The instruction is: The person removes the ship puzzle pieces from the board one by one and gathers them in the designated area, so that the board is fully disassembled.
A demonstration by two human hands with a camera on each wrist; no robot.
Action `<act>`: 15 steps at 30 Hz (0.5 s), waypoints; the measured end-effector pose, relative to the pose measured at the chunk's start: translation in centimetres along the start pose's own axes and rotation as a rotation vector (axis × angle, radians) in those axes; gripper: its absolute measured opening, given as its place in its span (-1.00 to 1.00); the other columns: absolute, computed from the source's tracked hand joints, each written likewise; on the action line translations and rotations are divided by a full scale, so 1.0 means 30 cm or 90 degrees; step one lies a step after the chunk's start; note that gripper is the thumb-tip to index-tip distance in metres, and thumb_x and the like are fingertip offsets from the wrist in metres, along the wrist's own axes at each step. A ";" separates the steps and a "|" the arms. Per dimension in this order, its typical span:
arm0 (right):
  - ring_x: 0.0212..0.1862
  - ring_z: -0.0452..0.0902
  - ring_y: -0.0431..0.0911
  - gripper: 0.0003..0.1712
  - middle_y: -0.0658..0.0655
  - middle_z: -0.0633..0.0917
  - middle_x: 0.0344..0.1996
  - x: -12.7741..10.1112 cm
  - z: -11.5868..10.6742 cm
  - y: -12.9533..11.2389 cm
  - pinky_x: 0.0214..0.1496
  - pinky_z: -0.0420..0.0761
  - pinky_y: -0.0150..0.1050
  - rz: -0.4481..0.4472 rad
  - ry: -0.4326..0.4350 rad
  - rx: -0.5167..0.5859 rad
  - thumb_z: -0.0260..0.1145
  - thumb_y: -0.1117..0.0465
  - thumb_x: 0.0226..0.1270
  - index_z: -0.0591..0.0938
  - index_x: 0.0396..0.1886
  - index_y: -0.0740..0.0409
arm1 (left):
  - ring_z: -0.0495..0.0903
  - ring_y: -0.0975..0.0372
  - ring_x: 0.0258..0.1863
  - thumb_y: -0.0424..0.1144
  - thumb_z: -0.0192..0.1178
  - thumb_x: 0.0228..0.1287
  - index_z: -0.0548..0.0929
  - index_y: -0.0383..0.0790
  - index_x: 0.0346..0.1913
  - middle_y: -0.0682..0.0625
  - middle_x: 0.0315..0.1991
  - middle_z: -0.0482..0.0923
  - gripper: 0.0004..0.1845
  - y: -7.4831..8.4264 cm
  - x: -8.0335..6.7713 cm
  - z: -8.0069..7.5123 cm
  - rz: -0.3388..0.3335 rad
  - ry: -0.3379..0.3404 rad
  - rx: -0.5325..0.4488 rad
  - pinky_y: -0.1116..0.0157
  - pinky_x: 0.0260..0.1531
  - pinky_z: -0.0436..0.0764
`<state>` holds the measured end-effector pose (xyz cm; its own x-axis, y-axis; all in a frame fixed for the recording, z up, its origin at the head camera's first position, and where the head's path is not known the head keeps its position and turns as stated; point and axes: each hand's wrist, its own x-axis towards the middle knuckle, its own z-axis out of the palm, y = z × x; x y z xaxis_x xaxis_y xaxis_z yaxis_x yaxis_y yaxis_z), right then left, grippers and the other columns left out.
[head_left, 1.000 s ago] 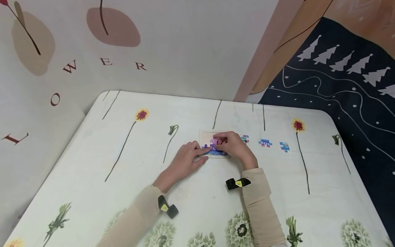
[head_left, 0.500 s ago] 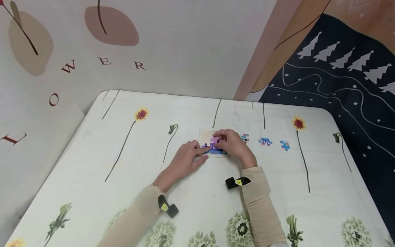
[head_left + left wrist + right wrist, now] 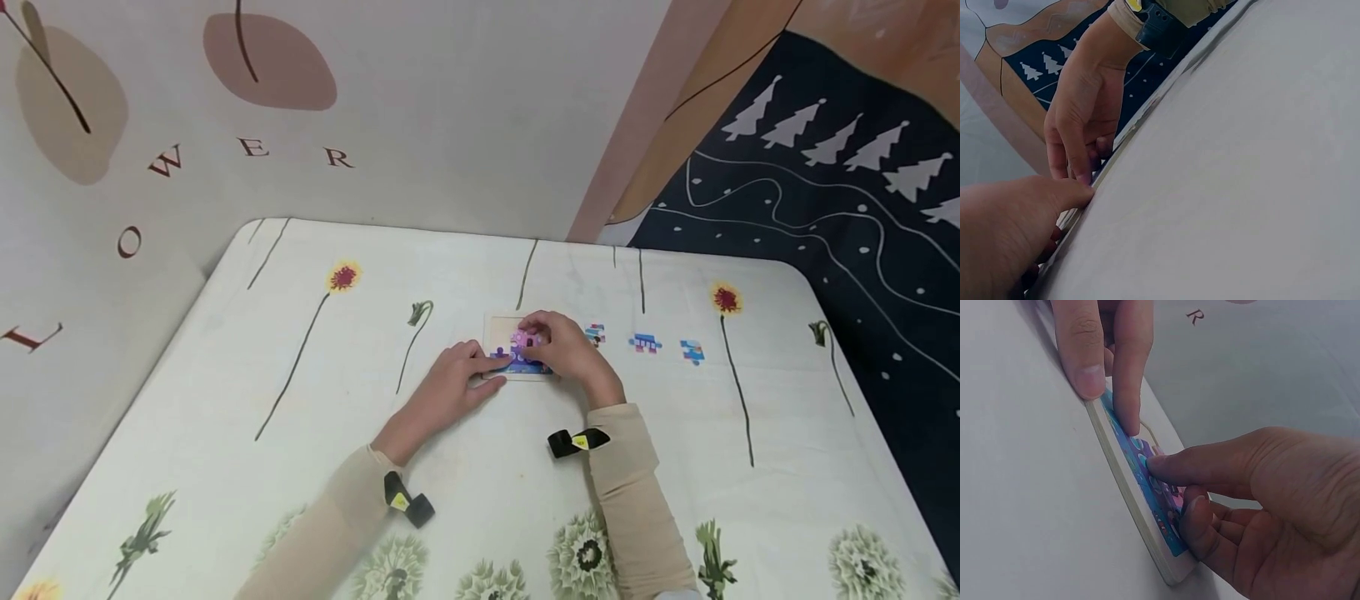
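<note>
The left hand (image 3: pixel 448 388) rests on the flower-printed cloth surface (image 3: pixel 300 433), its straight fingers (image 3: pixel 1124 375) pressing the edge and face of the small pale wooden puzzle board (image 3: pixel 1138 515). The right hand (image 3: pixel 564 350) curls over the board, thumb and forefinger pinching a pink-purple puzzle piece (image 3: pixel 522 340) on the blue picture. Three loose colourful pieces (image 3: pixel 645 344) lie just beyond the right hand's fingers.

The pale wooden puzzle board (image 3: pixel 1141 515) has a smooth, matt edge and a glossy printed face; the white flower-print tablecloth (image 3: pixel 300 467) looks soft, matt cloth.
</note>
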<state>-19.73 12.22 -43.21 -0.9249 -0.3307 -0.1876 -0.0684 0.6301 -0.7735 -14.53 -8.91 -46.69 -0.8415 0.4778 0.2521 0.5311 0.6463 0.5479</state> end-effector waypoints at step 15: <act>-0.36 0.38 -0.03 -0.66 0.12 0.52 -0.28 0.007 0.000 -0.005 -0.35 0.41 -0.21 0.003 -0.008 0.004 0.36 0.27 0.29 0.57 0.05 0.11 | 0.18 0.26 -0.49 -0.08 0.26 0.31 0.70 -0.02 0.08 0.12 -0.48 0.26 -0.69 -0.005 0.003 0.002 0.003 0.004 0.003 0.32 -0.41 0.24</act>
<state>-19.91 12.06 -43.13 -0.9205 -0.3367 -0.1983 -0.0623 0.6275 -0.7761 -14.69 -8.92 -46.79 -0.8392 0.4779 0.2595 0.5360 0.6464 0.5430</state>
